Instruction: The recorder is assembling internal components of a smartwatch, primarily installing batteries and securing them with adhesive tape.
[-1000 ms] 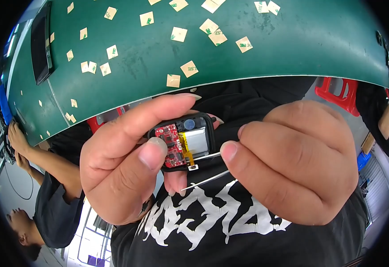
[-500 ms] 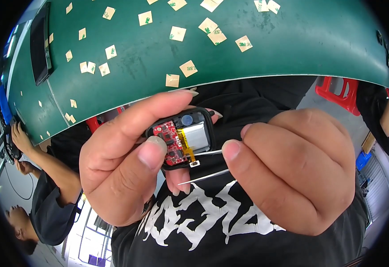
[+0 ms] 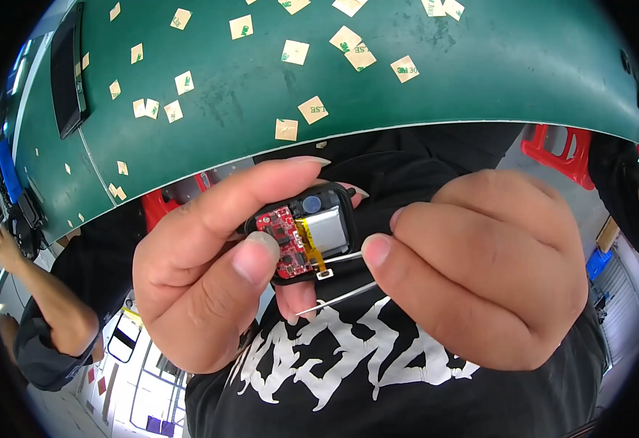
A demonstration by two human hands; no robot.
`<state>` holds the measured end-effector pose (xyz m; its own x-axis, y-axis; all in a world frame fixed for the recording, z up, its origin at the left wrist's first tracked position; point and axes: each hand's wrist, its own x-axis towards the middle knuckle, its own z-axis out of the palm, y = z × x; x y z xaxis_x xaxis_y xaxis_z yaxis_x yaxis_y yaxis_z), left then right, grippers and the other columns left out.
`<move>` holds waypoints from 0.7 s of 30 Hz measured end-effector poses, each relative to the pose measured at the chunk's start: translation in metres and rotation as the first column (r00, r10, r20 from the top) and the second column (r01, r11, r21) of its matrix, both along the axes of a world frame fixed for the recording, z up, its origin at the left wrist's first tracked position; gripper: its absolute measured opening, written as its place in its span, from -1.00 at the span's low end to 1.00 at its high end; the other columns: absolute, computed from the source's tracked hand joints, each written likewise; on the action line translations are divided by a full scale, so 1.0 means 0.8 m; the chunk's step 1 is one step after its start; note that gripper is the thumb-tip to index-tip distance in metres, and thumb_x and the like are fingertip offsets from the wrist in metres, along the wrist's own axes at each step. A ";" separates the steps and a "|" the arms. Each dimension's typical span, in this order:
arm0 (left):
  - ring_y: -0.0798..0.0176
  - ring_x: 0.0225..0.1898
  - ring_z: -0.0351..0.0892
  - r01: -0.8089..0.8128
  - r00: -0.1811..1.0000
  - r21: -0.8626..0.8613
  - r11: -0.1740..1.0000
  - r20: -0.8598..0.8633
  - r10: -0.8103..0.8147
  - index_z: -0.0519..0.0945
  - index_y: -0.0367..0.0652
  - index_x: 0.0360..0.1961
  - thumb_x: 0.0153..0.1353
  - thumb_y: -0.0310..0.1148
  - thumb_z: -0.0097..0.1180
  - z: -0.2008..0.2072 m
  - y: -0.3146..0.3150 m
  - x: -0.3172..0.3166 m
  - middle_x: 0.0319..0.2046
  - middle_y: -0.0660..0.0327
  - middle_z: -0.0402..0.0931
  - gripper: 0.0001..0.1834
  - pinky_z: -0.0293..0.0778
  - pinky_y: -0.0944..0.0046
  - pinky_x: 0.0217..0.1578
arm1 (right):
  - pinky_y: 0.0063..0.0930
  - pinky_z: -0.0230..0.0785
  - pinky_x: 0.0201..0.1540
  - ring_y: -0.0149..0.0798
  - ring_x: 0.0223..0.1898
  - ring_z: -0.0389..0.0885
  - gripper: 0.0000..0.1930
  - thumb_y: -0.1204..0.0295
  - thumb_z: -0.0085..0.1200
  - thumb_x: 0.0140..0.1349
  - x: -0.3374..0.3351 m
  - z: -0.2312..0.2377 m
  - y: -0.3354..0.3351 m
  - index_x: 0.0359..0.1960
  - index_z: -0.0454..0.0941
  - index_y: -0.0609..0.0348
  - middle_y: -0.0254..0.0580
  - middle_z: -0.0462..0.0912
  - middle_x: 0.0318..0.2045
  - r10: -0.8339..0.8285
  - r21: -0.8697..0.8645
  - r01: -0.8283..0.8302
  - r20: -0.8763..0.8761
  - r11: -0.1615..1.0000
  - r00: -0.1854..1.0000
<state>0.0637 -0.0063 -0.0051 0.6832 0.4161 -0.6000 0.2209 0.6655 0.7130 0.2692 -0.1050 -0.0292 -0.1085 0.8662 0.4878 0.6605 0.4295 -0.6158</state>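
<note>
My left hand (image 3: 210,263) grips a small black device casing (image 3: 350,226), its thumb on a red circuit board (image 3: 279,233) inside. Beside the board sits a silver battery (image 3: 327,230) with yellow tape at its edge. A short yellow flex cable (image 3: 318,261) hangs over the casing's lower rim and ends in a small white-framed part (image 3: 324,274). From the right, my right hand (image 3: 480,270) pinches metal tweezers (image 3: 341,298). Their tips stand apart: one prong reaches the flex cable, though I cannot tell if it touches, and the other points below the casing.
Beyond my hands lies a green table (image 3: 210,139) scattered with several beige adhesive squares (image 3: 314,110). A dark flat panel (image 3: 67,73) rests at its left. Red stools (image 3: 564,155) stand under the far side. At the left, a person's arm (image 3: 49,292) reaches to the table edge.
The casing has shifted slightly right and down with my left hand. The lower tweezer prong has dropped a little, widening the gap. The person at the left has moved lower and further left.
</note>
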 end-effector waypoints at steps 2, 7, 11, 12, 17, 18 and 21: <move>-0.02 -0.13 0.71 0.035 0.999 0.043 0.998 -0.005 -0.035 0.24 -0.43 0.35 0.42 -0.33 -0.01 0.001 0.001 -0.001 0.10 -0.45 0.43 -0.43 0.63 0.38 -0.38 | -0.56 0.19 -0.71 -0.28 -0.66 0.45 -0.73 0.53 0.22 -0.22 0.011 0.005 0.011 -0.39 0.64 0.41 -0.05 0.60 -0.51 0.174 0.112 -0.211 0.278 0.971 0.945; 0.08 -0.19 0.72 -0.008 1.000 0.035 0.999 -0.011 0.009 0.25 -0.43 0.34 0.42 -0.32 0.01 0.005 -0.003 0.005 0.08 -0.46 0.44 -0.43 0.63 0.38 -0.41 | -0.57 0.20 -0.69 -0.28 -0.65 0.47 -0.71 0.53 0.22 -0.20 -0.003 -0.001 -0.011 -0.36 0.64 0.42 -0.04 0.61 -0.49 0.054 0.117 -0.074 0.165 0.990 0.985; 0.17 -0.23 0.71 0.020 1.000 0.024 1.000 0.007 -0.021 0.23 -0.36 0.37 0.44 -0.28 -0.01 0.007 0.003 0.002 0.12 -0.43 0.42 -0.42 0.62 0.40 -0.38 | -0.57 0.21 -0.69 -0.28 -0.64 0.48 -0.69 0.54 0.22 -0.20 -0.015 0.000 -0.017 -0.33 0.63 0.43 -0.03 0.61 -0.49 -0.106 0.041 0.103 0.083 0.994 0.991; 0.19 -0.23 0.70 0.061 0.998 0.000 0.998 -0.016 -0.061 0.21 -0.31 0.38 0.44 -0.27 -0.03 0.010 0.006 0.002 0.15 -0.41 0.40 -0.42 0.62 0.40 -0.35 | -0.57 0.21 -0.69 -0.28 -0.64 0.48 -0.69 0.54 0.22 -0.20 -0.015 -0.001 -0.017 -0.33 0.63 0.43 -0.03 0.61 -0.49 -0.106 0.041 0.103 0.082 0.994 0.991; 0.22 -0.18 0.67 0.134 0.990 -0.037 0.990 -0.025 -0.135 0.20 -0.22 0.41 0.47 -0.24 -0.06 0.010 0.012 -0.004 0.20 -0.33 0.37 -0.43 0.61 0.39 -0.28 | -0.55 0.22 -0.69 -0.27 -0.63 0.49 -0.72 0.55 0.22 -0.20 -0.014 -0.003 -0.015 -0.37 0.64 0.42 -0.03 0.60 -0.49 -0.062 0.050 0.059 0.059 0.997 0.996; 0.22 -0.16 0.67 0.153 0.988 -0.037 0.988 -0.006 -0.153 0.21 -0.22 0.40 0.46 -0.24 -0.05 0.006 0.011 -0.002 0.20 -0.33 0.38 -0.44 0.60 0.40 -0.28 | -0.55 0.22 -0.69 -0.27 -0.63 0.49 -0.72 0.55 0.22 -0.20 -0.011 -0.004 -0.019 -0.37 0.64 0.42 -0.03 0.60 -0.49 -0.072 0.052 0.069 0.061 0.996 0.996; 0.21 -0.13 0.66 0.142 0.990 -0.037 0.989 0.000 -0.142 0.23 -0.23 0.39 0.46 -0.24 -0.05 0.008 0.008 -0.002 0.17 -0.33 0.40 -0.44 0.59 0.40 -0.29 | -0.54 0.23 -0.70 -0.26 -0.63 0.49 -0.74 0.55 0.22 -0.20 -0.008 -0.004 -0.017 -0.38 0.64 0.42 -0.03 0.60 -0.49 -0.013 0.061 0.009 0.061 0.998 0.998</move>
